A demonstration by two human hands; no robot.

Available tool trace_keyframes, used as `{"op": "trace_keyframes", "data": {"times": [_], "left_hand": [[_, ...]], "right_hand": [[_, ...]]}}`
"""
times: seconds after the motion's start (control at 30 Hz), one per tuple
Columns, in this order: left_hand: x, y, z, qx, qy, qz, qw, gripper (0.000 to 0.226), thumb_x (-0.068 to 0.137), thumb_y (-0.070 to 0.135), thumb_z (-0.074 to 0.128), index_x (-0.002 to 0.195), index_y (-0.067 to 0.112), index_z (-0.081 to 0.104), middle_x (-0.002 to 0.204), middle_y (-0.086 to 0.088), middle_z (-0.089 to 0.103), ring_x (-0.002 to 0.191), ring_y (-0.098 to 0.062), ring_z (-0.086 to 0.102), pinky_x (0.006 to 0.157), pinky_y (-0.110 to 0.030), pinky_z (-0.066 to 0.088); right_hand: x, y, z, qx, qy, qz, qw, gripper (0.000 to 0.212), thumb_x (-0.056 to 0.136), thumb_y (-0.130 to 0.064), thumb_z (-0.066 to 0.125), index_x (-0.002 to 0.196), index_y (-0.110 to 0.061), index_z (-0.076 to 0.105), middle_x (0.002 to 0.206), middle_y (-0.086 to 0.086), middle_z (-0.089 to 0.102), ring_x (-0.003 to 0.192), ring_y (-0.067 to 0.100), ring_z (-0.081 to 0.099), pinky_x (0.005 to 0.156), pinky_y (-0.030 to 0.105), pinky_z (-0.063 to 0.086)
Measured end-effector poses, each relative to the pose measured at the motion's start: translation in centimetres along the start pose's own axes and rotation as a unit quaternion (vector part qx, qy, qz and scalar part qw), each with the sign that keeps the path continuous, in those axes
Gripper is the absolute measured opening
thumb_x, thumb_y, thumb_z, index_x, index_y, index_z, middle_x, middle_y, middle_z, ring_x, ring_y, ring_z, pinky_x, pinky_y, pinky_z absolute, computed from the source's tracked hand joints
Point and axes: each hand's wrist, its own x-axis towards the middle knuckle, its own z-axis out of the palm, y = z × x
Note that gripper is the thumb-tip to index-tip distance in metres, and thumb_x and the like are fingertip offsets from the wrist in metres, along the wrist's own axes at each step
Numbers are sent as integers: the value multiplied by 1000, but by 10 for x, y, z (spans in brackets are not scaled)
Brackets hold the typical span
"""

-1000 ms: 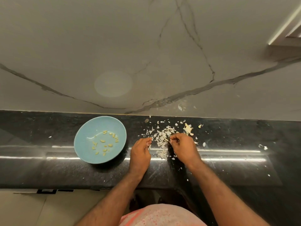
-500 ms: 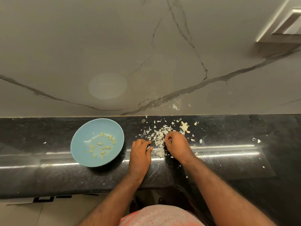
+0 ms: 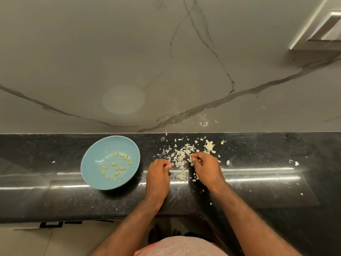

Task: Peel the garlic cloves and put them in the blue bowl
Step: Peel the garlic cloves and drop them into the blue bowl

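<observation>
The blue bowl (image 3: 88, 159) stands on the black counter, left of both hands, with several peeled garlic cloves (image 3: 116, 167) in it. My right hand (image 3: 206, 169) pinches a small pale garlic clove (image 3: 189, 159) at its fingertips, over a pile of garlic skins (image 3: 181, 157). My left hand (image 3: 158, 174) rests on the counter between the bowl and the pile. Its fingers are curled, and I cannot tell if they hold anything. A small heap of garlic pieces (image 3: 209, 145) lies just beyond my right hand.
The black counter (image 3: 258, 182) is a narrow strip against a grey marbled wall (image 3: 166, 61). Loose skin flakes (image 3: 293, 162) are scattered to the right. The counter's front edge runs just below my wrists.
Both hands stayed at the skin pile. My hands have drawn slightly apart, the right fingertips now lifted with a clove. The view shifted a little.
</observation>
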Motion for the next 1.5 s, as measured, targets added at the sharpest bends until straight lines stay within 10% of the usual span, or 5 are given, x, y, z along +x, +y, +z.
{"op": "trace_keyframes", "data": {"times": [0.37,0.97,1.23,1.5], "left_hand": [[0,95,-17,-191,-36,-34,980,9,94,14,68,99,19,73,90,6,74,89,-3,69,83,-22,55],[10,154,-30,-309,-11,-7,951,10,87,6,73,93,14,75,87,-1,77,86,-16,74,79,-27,59],[34,153,-57,-425,-50,-22,903,14,88,6,69,102,8,71,86,-6,74,82,-18,71,74,-25,57],[46,150,-60,-348,-19,25,937,8,89,14,71,95,16,76,89,-3,76,87,-18,73,80,-33,58]], "right_hand": [[-24,-34,-54,286,-69,-62,954,7,95,-9,66,95,-10,73,78,1,74,68,12,68,63,23,56],[-30,-70,-86,313,77,-103,941,10,87,-12,74,79,-16,70,66,1,70,57,11,64,55,24,55],[-24,-103,-87,394,26,-94,914,5,90,-13,71,86,-10,72,71,7,73,59,13,65,55,22,54],[-18,-113,-86,383,43,-82,919,5,91,-12,70,86,-11,71,71,5,73,59,12,64,55,22,53]]}}
